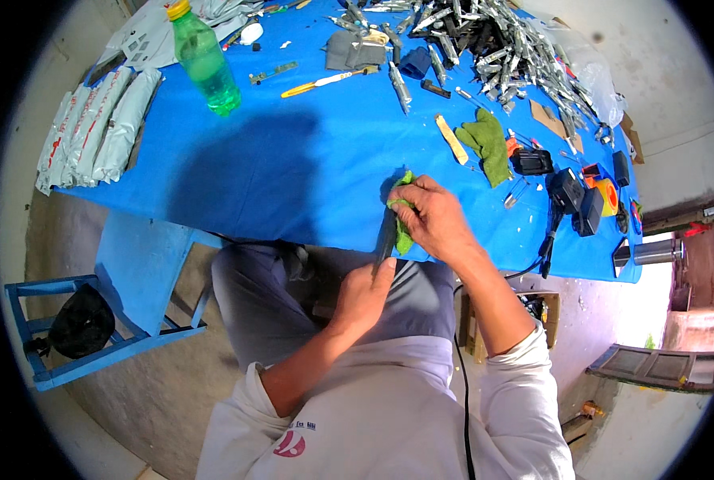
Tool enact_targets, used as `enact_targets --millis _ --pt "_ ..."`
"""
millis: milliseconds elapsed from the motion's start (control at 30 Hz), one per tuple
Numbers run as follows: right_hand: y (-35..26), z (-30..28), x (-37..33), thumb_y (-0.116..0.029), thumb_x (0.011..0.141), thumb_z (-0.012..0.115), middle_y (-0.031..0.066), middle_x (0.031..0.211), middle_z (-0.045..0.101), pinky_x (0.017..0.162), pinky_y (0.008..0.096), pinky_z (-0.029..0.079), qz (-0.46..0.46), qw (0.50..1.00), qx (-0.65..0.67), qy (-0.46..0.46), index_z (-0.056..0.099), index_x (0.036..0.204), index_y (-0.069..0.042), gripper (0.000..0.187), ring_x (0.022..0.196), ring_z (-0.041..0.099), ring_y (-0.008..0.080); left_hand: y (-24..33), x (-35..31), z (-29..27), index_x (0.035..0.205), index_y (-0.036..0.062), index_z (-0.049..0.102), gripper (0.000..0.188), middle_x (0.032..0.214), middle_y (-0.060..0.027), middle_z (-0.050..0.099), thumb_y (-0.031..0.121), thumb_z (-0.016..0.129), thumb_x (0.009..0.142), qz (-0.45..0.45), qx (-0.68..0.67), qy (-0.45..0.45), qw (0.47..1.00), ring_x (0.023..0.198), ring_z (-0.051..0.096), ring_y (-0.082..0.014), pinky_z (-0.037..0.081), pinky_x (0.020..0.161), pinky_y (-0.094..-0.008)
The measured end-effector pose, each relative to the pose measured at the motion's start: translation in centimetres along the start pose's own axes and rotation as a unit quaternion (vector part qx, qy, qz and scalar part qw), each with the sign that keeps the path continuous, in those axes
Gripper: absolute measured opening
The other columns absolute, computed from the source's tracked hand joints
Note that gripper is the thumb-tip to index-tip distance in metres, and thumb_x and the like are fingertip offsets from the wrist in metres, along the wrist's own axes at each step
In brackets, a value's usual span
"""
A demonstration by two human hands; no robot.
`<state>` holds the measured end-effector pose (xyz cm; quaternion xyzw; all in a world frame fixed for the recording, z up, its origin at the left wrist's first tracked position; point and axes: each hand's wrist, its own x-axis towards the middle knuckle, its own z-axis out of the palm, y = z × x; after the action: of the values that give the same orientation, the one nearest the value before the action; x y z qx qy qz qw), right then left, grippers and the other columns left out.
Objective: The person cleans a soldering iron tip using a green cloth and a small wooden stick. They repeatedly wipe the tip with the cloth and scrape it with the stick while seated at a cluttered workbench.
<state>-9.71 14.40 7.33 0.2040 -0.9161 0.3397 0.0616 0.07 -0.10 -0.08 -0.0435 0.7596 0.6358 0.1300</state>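
Observation:
At the near edge of the blue-covered table, my left hand (362, 296) is closed around the near end of a long, narrow dark piece (386, 236). Its exact kind I cannot make out. Up at its far end, my right hand (435, 218) pinches a green cloth (403, 238) against it, the cloth hanging down along the piece's right side. My right fingers and the cloth hide that far end. Farther right lie another crumpled green cloth (489, 146) and a tan stick-like piece (451, 140).
Slim silver-wrapped items (505, 56) are heaped at the far right. A green bottle (205, 68) and grey packets (117, 124) occupy the left side. Black adapters (566, 190), an orange-yellow roll (607, 196) and a metal cup (653, 252) line the right edge. A blue chair (137, 268) stands lower left.

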Motion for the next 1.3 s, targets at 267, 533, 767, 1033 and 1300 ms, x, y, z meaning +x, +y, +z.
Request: enact_targets --millis 267,533,767,1033,1300 --pt "-2.7 -0.2 -2.8 -0.01 0.084 0.066 0.0151 0.086 0.06 0.065 0.0408 0.051 -0.066 0.992 -0.079 -0.068 0.067 0.094 -0.003 0.012 0.077 0.061 0.0351 0.5 -1.3 -0.8 0.071 -0.0032 0.05 0.047 0.055 -0.012 0.042 0.035 0.05 0.098 0.052 0.064 0.01 0.997 0.051 0.041 -0.0198 0.037 0.052 -0.041" --pt "0.8 -0.9 -1.2 -0.011 0.084 0.065 0.0136 0.084 0.061 0.066 0.0396 0.051 -0.058 0.995 -0.083 -0.019 0.067 0.09 -0.004 0.01 0.076 0.061 0.0336 1.2 -1.7 -0.6 0.074 -0.0021 0.056 0.045 0.062 -0.0234 0.052 0.035 0.048 0.098 0.09 0.159 0.035 0.983 0.06 0.052 -0.0432 0.041 0.057 -0.0469" --pt "0.0 -0.1 -2.2 -0.008 0.083 0.064 0.0136 0.088 0.06 0.066 0.04 0.05 -0.057 0.993 -0.091 -0.052 0.066 0.097 -0.005 0.015 0.082 0.061 0.0336 1.5 -1.4 -0.4 0.074 -0.0026 0.058 0.046 0.063 -0.0248 0.054 0.037 0.049 0.097 0.099 0.182 0.054 0.977 0.063 0.055 -0.0453 0.041 0.057 -0.0489" --pt "1.3 -1.5 0.1 -0.006 0.08 0.069 0.016 0.093 0.067 0.069 0.0366 0.05 0.102 0.985 0.135 0.015 0.068 0.1 -0.004 0.02 0.076 0.063 0.0305 1.1 -1.6 -0.5 0.071 -0.0009 0.057 0.045 0.06 -0.0231 0.052 0.036 0.05 0.096 0.076 0.157 0.047 0.984 0.06 0.053 -0.0455 0.041 0.056 -0.0494" --pt "0.5 0.5 -1.7 -0.012 0.084 0.067 0.0142 0.098 0.062 0.075 0.0384 0.051 0.008 0.997 0.043 0.066 0.069 0.099 -0.005 0.017 0.088 0.062 0.0326 2.1 -1.6 -0.6 0.07 0.0018 0.056 0.044 0.063 -0.0203 0.054 0.038 0.052 0.095 0.056 0.141 0.031 0.988 0.061 0.053 -0.0382 0.042 0.057 -0.0471"
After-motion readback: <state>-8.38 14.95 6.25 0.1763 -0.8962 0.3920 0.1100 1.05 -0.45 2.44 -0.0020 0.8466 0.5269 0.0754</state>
